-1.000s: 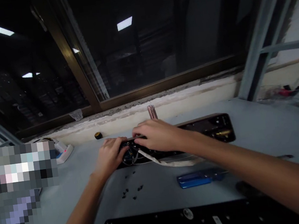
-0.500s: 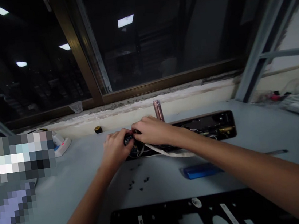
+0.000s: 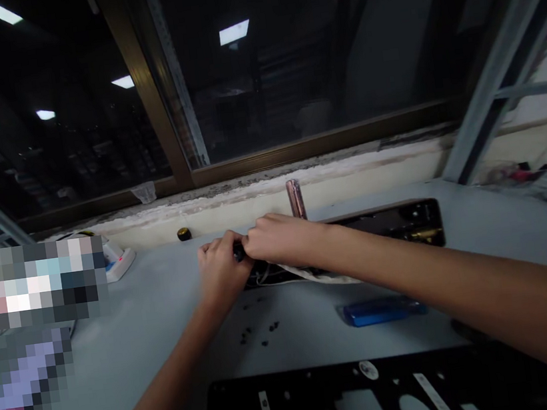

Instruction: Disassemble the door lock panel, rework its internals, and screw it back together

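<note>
A long black housing (image 3: 378,231) with wires inside lies across the back of the table. At its left end, my left hand (image 3: 224,265) pinches a small round black part (image 3: 239,253) between thumb and fingers. Against it, with curled fingers, rests my right hand (image 3: 278,238); what its fingertips grip is hidden behind the hand. A pale sleeved cable (image 3: 308,276) runs out from under my right hand along the housing's front edge.
A blue-handled screwdriver (image 3: 381,310) and several small black screws (image 3: 273,327) lie in front of the housing. Nearer is a black metal plate (image 3: 299,396) with cutouts. A copper-coloured cylinder (image 3: 295,199) stands behind; a white power strip (image 3: 121,264) sits left.
My hands have drawn closer together at the housing's left end, and the right fingers now cover more of the small part. The whole view has shifted slightly.
</note>
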The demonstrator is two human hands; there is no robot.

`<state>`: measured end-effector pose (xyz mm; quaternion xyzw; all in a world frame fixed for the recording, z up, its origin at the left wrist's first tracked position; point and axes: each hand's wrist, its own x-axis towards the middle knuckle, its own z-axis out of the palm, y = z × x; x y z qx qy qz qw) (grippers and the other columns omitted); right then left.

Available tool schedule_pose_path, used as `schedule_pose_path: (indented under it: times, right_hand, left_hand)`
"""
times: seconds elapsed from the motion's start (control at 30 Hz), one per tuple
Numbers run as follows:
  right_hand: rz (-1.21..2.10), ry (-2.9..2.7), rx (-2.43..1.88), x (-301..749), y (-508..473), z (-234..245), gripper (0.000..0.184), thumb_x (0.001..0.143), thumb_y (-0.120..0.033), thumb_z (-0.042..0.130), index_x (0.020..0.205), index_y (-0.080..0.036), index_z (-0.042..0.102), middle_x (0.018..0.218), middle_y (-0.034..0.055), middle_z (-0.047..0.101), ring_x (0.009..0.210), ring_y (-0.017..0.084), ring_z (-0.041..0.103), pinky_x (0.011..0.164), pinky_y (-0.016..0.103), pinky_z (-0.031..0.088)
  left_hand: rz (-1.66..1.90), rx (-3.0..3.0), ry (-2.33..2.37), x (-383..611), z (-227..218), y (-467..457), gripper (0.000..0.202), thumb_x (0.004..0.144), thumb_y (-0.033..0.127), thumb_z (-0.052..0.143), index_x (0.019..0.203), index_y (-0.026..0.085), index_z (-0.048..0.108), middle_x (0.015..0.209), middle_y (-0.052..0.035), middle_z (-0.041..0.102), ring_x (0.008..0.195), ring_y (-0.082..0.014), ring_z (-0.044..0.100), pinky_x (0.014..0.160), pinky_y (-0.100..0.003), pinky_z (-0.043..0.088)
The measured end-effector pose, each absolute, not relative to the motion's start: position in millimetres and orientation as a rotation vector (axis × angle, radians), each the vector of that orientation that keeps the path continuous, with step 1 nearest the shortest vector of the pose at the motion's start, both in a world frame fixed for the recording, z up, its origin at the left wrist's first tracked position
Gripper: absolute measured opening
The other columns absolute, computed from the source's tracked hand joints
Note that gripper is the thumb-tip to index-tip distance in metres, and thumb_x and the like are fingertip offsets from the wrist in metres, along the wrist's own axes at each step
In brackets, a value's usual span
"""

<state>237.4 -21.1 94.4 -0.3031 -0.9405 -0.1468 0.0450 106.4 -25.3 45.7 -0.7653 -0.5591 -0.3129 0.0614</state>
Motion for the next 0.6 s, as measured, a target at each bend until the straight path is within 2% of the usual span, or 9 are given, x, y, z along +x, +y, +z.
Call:
schedule_pose_path:
  times: [0.6]
  right_hand:
    - [-0.696, -2.79, -1.09, 227.8, -31.0, 91.1, 0.017, 0.077, -0.005, 0.049, 0.08, -0.012, 0.064, 0.071, 0.0091, 0.066, 0.074, 0.017, 0.062, 0.063, 0.025, 0.042]
  left_hand:
    - [-0.899, -2.248, -1.92, 115.6, 53.7, -33.3, 0.014, 0.071, 0.015, 0.048, 0.082, 0.02, 0.054, 0.079, -0.0046, 0.067, 0.088, -0.0257, 0.06, 0.076, -0.037, 0.034]
